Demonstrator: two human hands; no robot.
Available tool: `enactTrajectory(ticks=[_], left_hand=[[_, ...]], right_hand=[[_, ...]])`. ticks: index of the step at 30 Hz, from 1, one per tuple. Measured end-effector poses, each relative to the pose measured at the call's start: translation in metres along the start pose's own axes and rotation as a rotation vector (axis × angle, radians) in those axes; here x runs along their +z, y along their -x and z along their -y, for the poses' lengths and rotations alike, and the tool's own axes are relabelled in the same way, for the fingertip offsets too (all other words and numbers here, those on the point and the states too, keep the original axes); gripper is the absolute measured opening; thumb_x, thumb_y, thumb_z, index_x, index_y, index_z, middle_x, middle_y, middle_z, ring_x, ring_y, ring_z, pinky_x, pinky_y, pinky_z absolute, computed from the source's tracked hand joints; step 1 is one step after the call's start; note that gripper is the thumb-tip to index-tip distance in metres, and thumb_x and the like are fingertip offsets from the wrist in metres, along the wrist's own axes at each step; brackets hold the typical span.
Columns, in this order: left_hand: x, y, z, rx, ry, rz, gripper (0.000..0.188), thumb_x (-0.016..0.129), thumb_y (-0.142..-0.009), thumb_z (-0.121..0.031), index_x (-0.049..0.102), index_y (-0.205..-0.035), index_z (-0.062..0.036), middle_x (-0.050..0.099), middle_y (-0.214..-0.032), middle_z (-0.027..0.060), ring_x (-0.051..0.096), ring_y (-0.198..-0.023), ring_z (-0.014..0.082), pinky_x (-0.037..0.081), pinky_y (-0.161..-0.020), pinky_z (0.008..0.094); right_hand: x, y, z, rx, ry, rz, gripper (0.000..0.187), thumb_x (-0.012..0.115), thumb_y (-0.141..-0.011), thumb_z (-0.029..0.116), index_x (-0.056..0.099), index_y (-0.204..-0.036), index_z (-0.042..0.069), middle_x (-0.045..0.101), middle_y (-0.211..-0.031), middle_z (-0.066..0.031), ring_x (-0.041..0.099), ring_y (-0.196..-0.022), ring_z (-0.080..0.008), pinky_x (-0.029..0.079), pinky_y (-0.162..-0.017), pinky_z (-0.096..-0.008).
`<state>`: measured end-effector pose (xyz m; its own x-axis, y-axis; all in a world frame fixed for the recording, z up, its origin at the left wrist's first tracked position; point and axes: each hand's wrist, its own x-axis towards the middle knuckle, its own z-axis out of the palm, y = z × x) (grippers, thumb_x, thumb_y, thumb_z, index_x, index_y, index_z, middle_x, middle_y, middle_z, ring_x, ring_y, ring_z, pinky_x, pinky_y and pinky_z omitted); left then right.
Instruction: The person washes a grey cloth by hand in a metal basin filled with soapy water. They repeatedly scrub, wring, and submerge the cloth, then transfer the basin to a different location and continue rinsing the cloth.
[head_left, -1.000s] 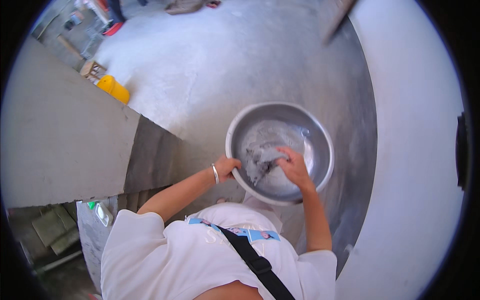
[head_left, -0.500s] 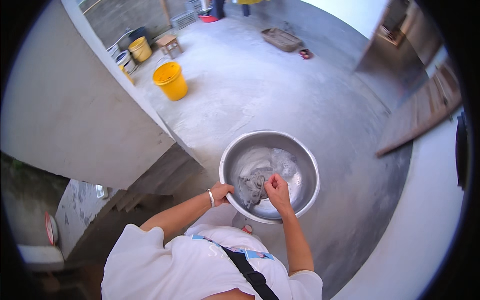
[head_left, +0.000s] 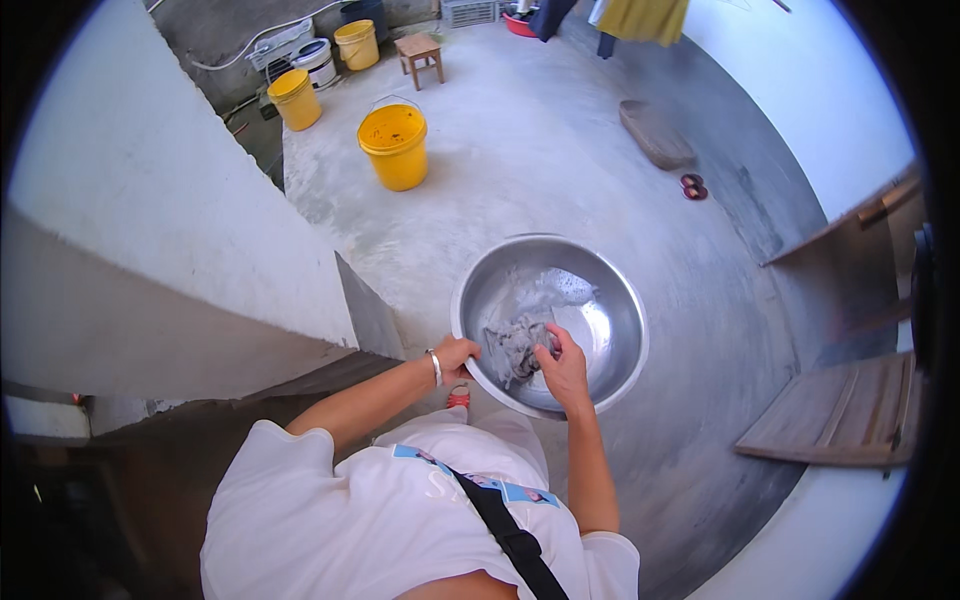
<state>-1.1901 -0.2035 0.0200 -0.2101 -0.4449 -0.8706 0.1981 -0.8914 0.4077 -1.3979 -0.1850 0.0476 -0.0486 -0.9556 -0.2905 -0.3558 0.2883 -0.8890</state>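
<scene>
This looks like the yard of a home: a pale grey, smooth concrete floor point(head_left: 520, 150) runs up to a white-painted wall point(head_left: 800, 95), near which a mustard-yellow cloth garment point(head_left: 645, 18) and dark-blue clothing point(head_left: 553, 18) hang. A pair of small dark-red shoes point(head_left: 693, 187) lies by that side, and a low, square-topped brown wooden stool point(head_left: 418, 48) stands among round yellow plastic buckets point(head_left: 397, 165). At right is a brown, door-like panel of wooden planks point(head_left: 840, 412).
</scene>
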Motion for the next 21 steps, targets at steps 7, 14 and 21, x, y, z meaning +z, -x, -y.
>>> enactTrajectory(ticks=[7,14,21], left_hand=[[-0.035,-0.071,-0.088,0.022,0.168,-0.121,0.020,0.054,-0.069,0.001,0.051,-0.088,0.0033,0.056,-0.079,0.0119,0.061,-0.070,0.0263,0.054,-0.066,0.0437],[-0.088,-0.120,-0.152,0.167,0.355,-0.244,0.017,0.052,-0.068,0.002,0.050,-0.086,0.0034,0.055,-0.080,0.0128,0.060,-0.072,0.0273,0.054,-0.067,0.0473],[-0.185,-0.148,-0.200,0.185,0.586,-0.310,0.013,0.052,-0.069,0.000,0.051,-0.081,0.0011,0.056,-0.078,0.0101,0.059,-0.071,0.0230,0.054,-0.068,0.0391]], right_hand=[[0.011,-0.141,0.037,-0.208,0.021,0.055,0.028,0.059,-0.077,0.009,0.057,-0.103,-0.001,0.058,-0.096,-0.0172,0.059,-0.089,-0.0263,0.047,-0.077,-0.0328],[0.037,-0.270,0.069,-0.279,-0.115,0.207,0.015,0.057,-0.080,0.005,0.061,-0.093,-0.002,0.062,-0.082,-0.0090,0.059,-0.069,-0.0138,0.048,-0.064,-0.0246],[0.146,-0.369,0.127,-0.457,-0.110,0.316,0.012,0.054,-0.081,0.002,0.060,-0.091,-0.001,0.058,-0.083,-0.0062,0.057,-0.068,-0.0107,0.049,-0.060,-0.0225]])
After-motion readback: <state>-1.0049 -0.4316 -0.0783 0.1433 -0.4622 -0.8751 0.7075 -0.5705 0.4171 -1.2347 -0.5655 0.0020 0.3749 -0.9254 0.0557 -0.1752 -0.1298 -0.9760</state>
